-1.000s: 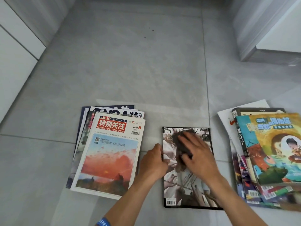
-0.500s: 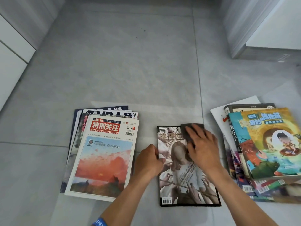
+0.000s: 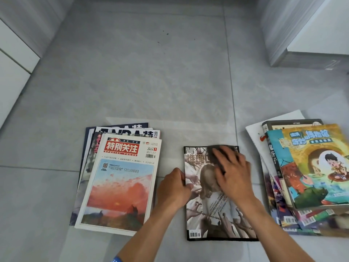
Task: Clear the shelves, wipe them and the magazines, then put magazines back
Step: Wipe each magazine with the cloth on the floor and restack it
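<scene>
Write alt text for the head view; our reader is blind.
A right hand presses a dark cloth on a magazine on the floor, while the left hand grips its edge. Magazine piles lie left and right.

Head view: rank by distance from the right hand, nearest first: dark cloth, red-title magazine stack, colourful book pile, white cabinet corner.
1. Dark cloth: under the right hand.
2. Colourful book pile: just to its right.
3. Red-title magazine stack: left, past the left hand.
4. White cabinet corner: far upper right.

A single magazine [image 3: 217, 210] lies on the floor [image 3: 151, 82] between a left stack [image 3: 117, 178] and a right stack [image 3: 306, 173].
</scene>
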{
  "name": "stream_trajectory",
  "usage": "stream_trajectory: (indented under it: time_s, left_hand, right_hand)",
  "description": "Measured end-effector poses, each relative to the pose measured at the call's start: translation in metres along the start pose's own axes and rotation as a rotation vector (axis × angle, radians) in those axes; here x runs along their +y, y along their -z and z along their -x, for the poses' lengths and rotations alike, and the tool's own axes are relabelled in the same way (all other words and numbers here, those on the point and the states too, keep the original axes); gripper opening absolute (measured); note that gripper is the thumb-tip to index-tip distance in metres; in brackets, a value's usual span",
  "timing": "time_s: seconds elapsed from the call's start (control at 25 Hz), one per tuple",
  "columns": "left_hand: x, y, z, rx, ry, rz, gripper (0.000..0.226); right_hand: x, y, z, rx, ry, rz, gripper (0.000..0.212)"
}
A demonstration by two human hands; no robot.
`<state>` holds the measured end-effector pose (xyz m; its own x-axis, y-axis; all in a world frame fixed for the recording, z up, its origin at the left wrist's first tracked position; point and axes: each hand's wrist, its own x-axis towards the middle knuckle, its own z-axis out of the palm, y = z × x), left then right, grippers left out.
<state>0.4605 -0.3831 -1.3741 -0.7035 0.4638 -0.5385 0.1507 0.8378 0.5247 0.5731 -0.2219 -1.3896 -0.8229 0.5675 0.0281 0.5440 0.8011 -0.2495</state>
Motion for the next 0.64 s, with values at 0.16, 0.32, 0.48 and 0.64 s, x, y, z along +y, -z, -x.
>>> stream_trajectory:
  time_s: [0.16, 0.32, 0.48, 0.64]
  left_hand:
    - [0.0, -0.002, -0.001, 0.019, 0.002, -0.014, 0.024]
    - [0.001, 0.0, 0.0, 0.007, -0.002, 0.008, 0.025]
    - [-0.001, 0.0, 0.0, 0.004, -0.015, 0.009, 0.024]
    - [0.002, 0.0, 0.001, 0.018, -0.007, 0.002, 0.022]
  right_hand:
    - [-0.031, -0.006, -0.006, 0.077, -0.239, 0.107, 0.057]
    - [-0.055, -0.014, -0.011, 0.024, 0.085, 0.112, 0.058]
    - [0.005, 0.006, 0.002, 0.011, 0.004, 0.093, 0.051]
    - [-0.027, -0.002, -0.003, 0.118, -0.281, 0.077, 0.057]
